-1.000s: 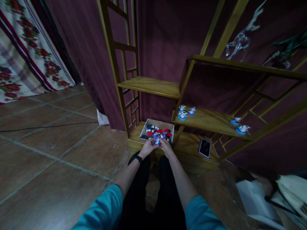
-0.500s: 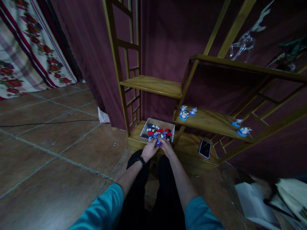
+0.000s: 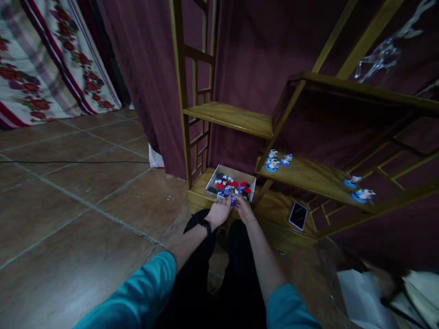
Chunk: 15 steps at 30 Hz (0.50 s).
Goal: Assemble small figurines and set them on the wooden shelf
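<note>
Between my two hands, at the near edge of a white box, is a small figurine with a purple base (image 3: 233, 200). My left hand (image 3: 219, 212) is closed on it from the left, with a dark band on the wrist. From the other side my right hand (image 3: 243, 209) pinches it with bent fingers. Fingers cover much of the figurine. The open box (image 3: 211, 182) stands on the lowest shelf and holds several small figurines (image 3: 224, 181) in red, black, white and purple, lying in a jumble.
On the middle right shelf stand three figurines (image 3: 272, 165) at its left end and two blue-based ones (image 3: 362, 195) at its right end. A phone (image 3: 298, 215) lies on the bottom shelf. Above is a clear deer ornament (image 3: 382, 57). White bags (image 3: 365, 292) lie on the floor, right.
The view has swung right-to-left, so the shelf sits farther right. My left hand has turned its back more upward around the figurine. Both hands stay on it by the box.
</note>
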{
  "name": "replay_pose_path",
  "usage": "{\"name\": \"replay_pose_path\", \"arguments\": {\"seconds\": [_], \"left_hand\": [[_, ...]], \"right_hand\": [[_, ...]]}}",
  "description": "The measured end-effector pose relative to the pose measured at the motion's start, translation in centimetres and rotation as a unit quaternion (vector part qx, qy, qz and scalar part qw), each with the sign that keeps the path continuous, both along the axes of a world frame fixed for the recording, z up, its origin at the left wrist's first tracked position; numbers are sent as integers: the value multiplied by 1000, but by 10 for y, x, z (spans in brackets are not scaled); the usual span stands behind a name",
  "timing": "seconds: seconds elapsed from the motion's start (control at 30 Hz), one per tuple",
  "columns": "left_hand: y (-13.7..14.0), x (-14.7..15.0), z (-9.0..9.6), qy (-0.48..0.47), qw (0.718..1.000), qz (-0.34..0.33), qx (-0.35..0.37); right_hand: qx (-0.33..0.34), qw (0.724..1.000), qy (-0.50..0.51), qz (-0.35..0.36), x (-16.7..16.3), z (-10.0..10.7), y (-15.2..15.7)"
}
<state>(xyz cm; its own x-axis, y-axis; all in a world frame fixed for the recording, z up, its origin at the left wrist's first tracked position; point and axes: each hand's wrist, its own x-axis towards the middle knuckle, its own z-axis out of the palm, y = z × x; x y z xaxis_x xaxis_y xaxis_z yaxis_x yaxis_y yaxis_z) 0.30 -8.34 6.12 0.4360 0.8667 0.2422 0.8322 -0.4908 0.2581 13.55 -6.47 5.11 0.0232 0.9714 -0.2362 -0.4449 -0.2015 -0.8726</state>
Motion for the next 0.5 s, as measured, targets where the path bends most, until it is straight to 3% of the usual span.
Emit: {"name": "replay_pose_path", "arguments": {"seconds": [0.5], "left_hand": [[11, -7, -4, 31, 997, -42, 54]], "right_hand": [[28, 999, -27, 28, -1, 4, -1]]}}
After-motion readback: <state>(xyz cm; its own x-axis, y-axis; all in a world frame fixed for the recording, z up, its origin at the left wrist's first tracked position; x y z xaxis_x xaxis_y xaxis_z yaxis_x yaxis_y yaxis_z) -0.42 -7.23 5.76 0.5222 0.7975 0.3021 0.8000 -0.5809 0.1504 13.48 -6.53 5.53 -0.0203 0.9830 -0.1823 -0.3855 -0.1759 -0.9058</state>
